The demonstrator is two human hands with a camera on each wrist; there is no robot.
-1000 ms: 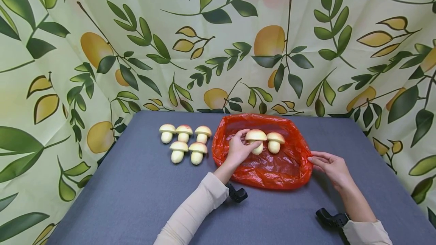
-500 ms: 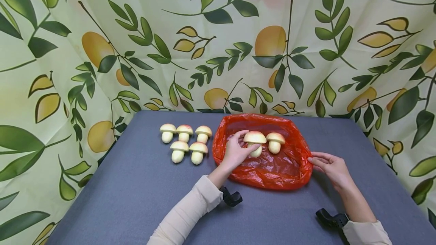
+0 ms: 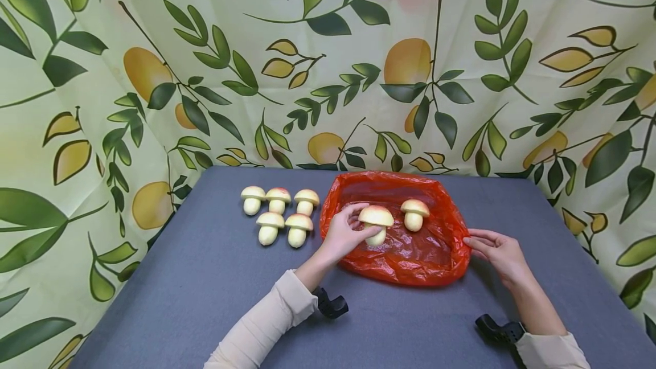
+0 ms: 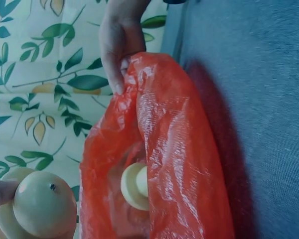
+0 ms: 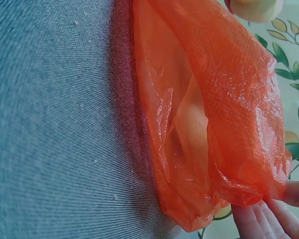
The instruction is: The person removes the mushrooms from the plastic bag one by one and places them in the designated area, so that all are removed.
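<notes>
My left hand (image 3: 342, 236) grips a toy mushroom (image 3: 376, 216) by its stem, over the left part of a red plastic bag (image 3: 405, 275). In the left wrist view this mushroom (image 4: 46, 205) appears outside the bag's rim, its stem end towards the camera. Another mushroom (image 3: 414, 213) lies inside the bag, right of the held one. At the bag's right edge, my right hand (image 3: 498, 255) pinches the rolled rim. The right wrist view shows its fingers (image 5: 254, 221) on the red plastic (image 5: 244, 114), with part of a pale mushroom (image 5: 259, 9) at the top.
Several more mushrooms (image 3: 277, 200) stand in two rows on the grey-blue tablecloth (image 3: 205, 278), left of the bag. A leaf-and-fruit patterned cloth (image 3: 287, 90) hangs behind the table. Black camera mounts (image 3: 332, 304) sit on both wrists.
The left hand and its mushroom have shifted left and slightly nearer to me, away from the mushroom inside the bag. My right hand has stayed at the rim.
</notes>
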